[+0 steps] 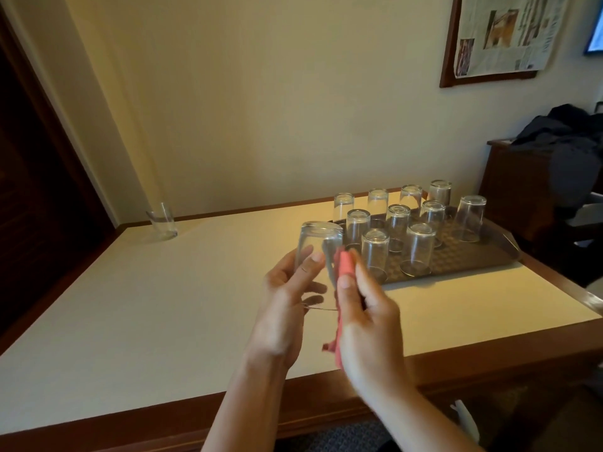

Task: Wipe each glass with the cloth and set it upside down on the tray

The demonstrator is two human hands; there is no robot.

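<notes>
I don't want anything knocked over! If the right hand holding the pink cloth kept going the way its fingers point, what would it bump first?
Probably the clear drinking glass in the left hand; the right hand presses the pink cloth against it.

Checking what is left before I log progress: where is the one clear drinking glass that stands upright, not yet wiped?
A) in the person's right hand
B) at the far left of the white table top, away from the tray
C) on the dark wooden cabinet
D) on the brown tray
B: the upright clear drinking glass stands alone at the far left of the white table top, well apart from the brown tray, whose glasses are all upside down.
</notes>
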